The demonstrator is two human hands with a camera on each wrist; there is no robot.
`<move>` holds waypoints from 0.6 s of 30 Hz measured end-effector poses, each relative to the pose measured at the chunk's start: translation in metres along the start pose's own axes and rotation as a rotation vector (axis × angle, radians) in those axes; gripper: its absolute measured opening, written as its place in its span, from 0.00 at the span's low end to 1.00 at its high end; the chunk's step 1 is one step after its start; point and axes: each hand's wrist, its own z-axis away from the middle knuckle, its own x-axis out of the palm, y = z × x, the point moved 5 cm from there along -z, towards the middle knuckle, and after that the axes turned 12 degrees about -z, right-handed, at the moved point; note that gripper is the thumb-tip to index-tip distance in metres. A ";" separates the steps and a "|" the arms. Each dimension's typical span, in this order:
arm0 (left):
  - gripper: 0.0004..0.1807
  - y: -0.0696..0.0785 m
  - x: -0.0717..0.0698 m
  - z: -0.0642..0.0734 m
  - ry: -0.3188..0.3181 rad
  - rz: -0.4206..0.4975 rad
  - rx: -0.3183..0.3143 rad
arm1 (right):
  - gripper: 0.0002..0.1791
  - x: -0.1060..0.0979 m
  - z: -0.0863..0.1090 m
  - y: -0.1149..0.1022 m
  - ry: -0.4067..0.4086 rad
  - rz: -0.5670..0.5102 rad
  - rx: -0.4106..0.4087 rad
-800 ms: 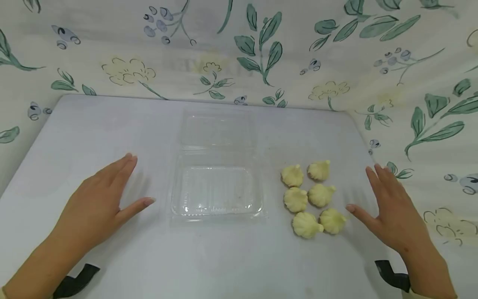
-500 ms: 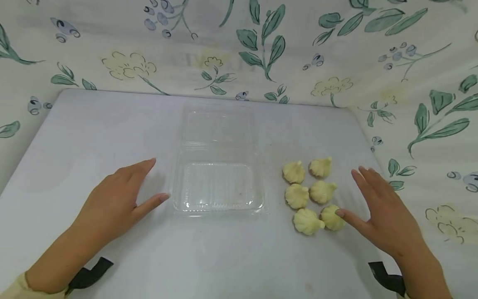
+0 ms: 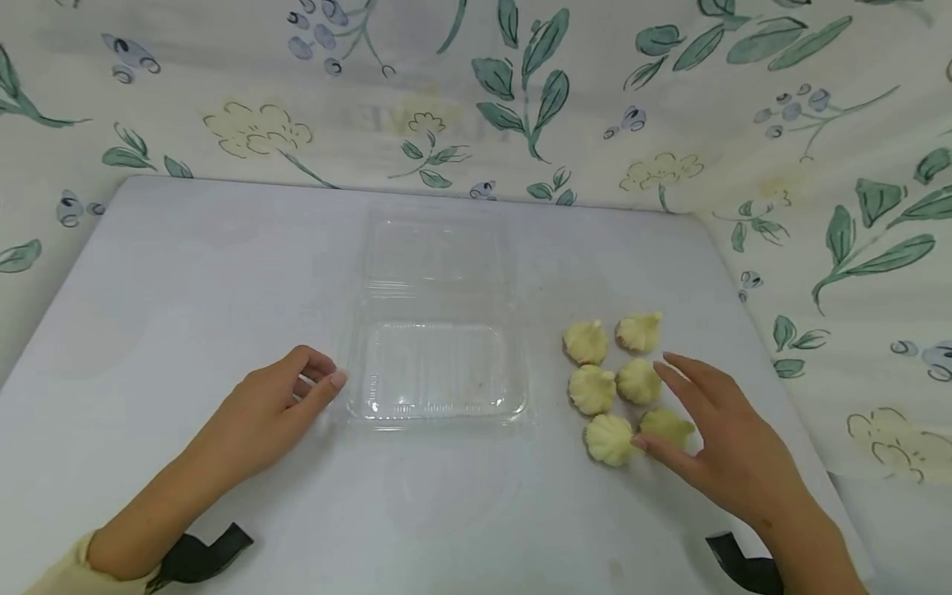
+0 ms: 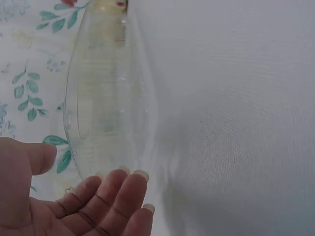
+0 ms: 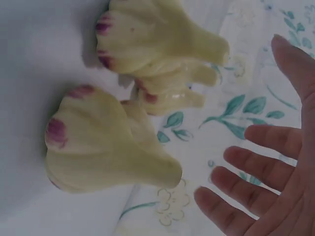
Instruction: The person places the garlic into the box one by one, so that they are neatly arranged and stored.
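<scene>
Several pale garlic bulbs [image 3: 592, 390] stand in two rows on the right side of the white table. My right hand [image 3: 725, 446] is spread over the nearest right-hand bulb [image 3: 664, 426], thumb and fingers apart around it. In the right wrist view, a garlic bulb [image 5: 108, 142] with purple streaks at its base and a thick stem faces the loosely bent fingers. A clear plastic clamshell box [image 3: 435, 372] lies unfolded at mid-table, lid away from me. Beside its near left side is my left hand [image 3: 271, 413], fingers relaxed and holding nothing. The left wrist view shows the fingertips close to the box's wall [image 4: 106, 108].
The white table [image 3: 223, 256] ends at the back and right against a cloth [image 3: 446, 99] printed with leaves and flowers. Black straps [image 3: 204, 555] are at both wrists.
Both hands have moved inward: the left toward the box with its fingers curling a little, the right leftward over the nearest right-hand garlic bulb. Bulbs and box stay in place.
</scene>
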 end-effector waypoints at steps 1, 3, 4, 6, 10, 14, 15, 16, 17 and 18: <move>0.22 0.000 0.002 -0.001 -0.013 0.012 -0.003 | 0.49 0.001 0.001 -0.002 -0.004 -0.002 0.001; 0.19 0.000 0.005 -0.002 -0.018 0.030 0.006 | 0.46 0.003 0.002 -0.005 -0.008 -0.004 0.003; 0.17 0.000 0.006 -0.002 -0.014 0.037 0.012 | 0.45 0.004 0.002 -0.006 -0.010 -0.007 0.002; 0.15 0.000 0.007 -0.002 0.000 0.052 0.029 | 0.42 0.005 0.002 -0.007 -0.014 -0.019 0.004; 0.14 0.000 0.010 -0.003 0.016 0.061 0.045 | 0.39 0.010 0.002 -0.008 -0.040 -0.036 0.022; 0.14 0.000 0.013 -0.005 0.007 0.072 0.031 | 0.38 0.015 0.003 -0.010 -0.076 -0.065 0.026; 0.14 -0.001 0.013 -0.006 0.004 0.076 0.026 | 0.37 0.017 0.004 -0.011 -0.086 -0.073 0.023; 0.15 -0.001 0.014 -0.006 0.001 0.079 0.020 | 0.37 0.018 0.004 -0.011 -0.093 -0.079 0.020; 0.15 -0.001 0.015 -0.006 -0.002 0.084 0.014 | 0.37 0.020 0.005 -0.012 -0.102 -0.086 0.021; 0.15 -0.002 0.016 -0.006 -0.005 0.090 0.008 | 0.37 0.022 0.005 -0.012 -0.112 -0.095 0.022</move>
